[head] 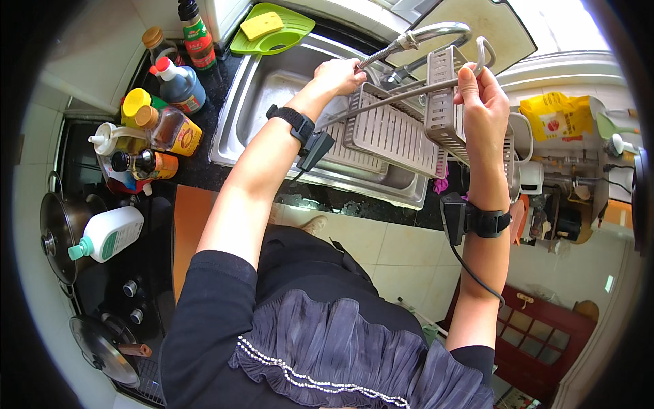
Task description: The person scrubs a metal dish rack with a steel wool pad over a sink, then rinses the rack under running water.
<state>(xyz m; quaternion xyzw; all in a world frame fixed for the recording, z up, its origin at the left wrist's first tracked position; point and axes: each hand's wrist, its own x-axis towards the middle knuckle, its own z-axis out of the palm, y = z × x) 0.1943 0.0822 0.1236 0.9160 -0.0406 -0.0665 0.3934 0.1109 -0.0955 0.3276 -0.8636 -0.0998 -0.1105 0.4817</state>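
My left hand (338, 76) is closed around the end of the flexible metal faucet hose (375, 57), over the sink (276, 84). Whether water runs from it I cannot tell. A grey-beige slatted rack with several basket tiers (396, 135) is tilted over the sink's right part. High on its side, my right hand (483, 99) grips the rack's frame by a long rail, thumb on top, near a curved end loop. The rail slants down to the left, below my left hand. My right hand and forearm hide part of the rack.
Left of the sink stand several sauce bottles (183, 89). A yellow sponge (261, 25) lies on a green corner tray (296, 25). Behind the faucet leans a cutting board (490, 30). Lidded pans (66, 230) and a white bottle (115, 234) are on the stove side.
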